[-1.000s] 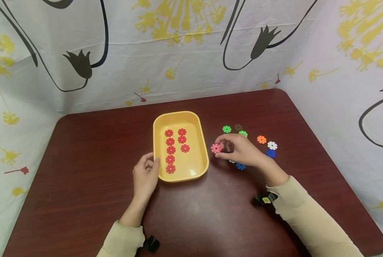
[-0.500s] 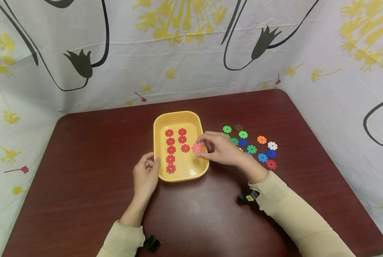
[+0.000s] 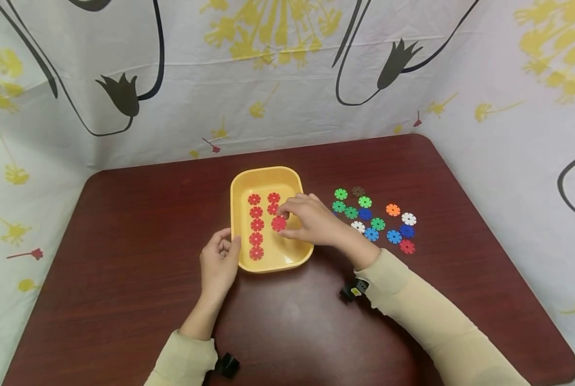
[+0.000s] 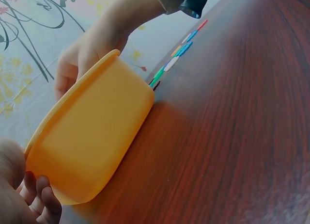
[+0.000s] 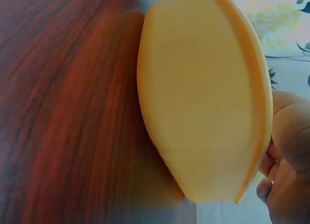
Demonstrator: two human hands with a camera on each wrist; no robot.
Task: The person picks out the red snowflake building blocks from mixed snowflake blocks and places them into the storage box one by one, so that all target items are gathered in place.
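A yellow plastic tray [image 3: 294, 252] stands on the table, with red notched snowflake discs [image 3: 255, 225] lying in two columns inside. My left hand [image 3: 219, 262] grips the tray's left rim; in the left wrist view its fingers [image 4: 43, 197] curl against the outer wall. Above the tray's right half, my right hand [image 3: 313, 219] pinches a red snowflake disc [image 3: 278, 223] between thumb and fingertips. That disc covers the lower spot of the right column. The right wrist view shows the right hand [image 5: 288, 161] past the tray's rim; its fingertips are hidden there.
Right of the tray, loose snowflake discs in green [image 3: 351, 213], blue [image 3: 371, 234], white [image 3: 409, 219], orange [image 3: 393, 209], brown [image 3: 358, 191] and red [image 3: 407, 246] lie on the dark red table [image 3: 147, 241]. A patterned cloth [image 3: 181, 107] hangs behind the table.
My right hand has carried the red snowflake disc leftward from beside the tray, over its right rim, to the right column. The left hand and tray have stayed put.
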